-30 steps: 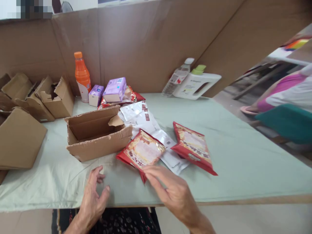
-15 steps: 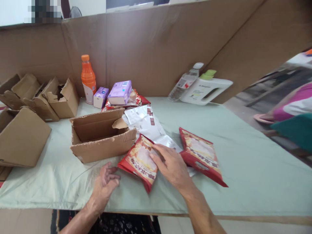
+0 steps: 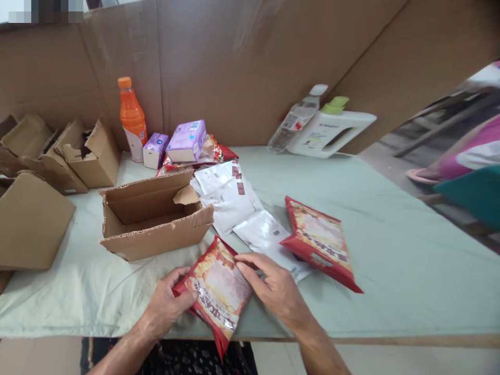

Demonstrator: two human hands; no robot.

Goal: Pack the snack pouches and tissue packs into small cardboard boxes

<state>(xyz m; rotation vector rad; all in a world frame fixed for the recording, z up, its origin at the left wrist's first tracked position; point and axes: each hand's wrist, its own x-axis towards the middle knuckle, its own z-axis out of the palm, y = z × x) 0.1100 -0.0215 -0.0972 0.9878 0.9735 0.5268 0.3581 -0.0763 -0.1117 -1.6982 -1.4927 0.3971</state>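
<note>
A red and cream snack packet is held near the table's front edge, its printed face up. My left hand is closed on its left edge, thumb on top. My right hand pinches its upper right edge between thumb and fingers. To the right lies a second red packet, partly on a white sachet. Beyond my hands stands an open cardboard box with a torn rim, and more white sachets lie against its right end.
Several cardboard boxes stand at the left. Along the back are an orange drink bottle, purple tissue packs, red packets under them, a clear bottle and a white jug. A cardboard wall rises behind; a person's leg shows at right.
My left hand has come from beside the packet to grip its left edge. The packet and my right hand have moved down towards me, uncovering more of the white sachet. The view has shifted slightly.
</note>
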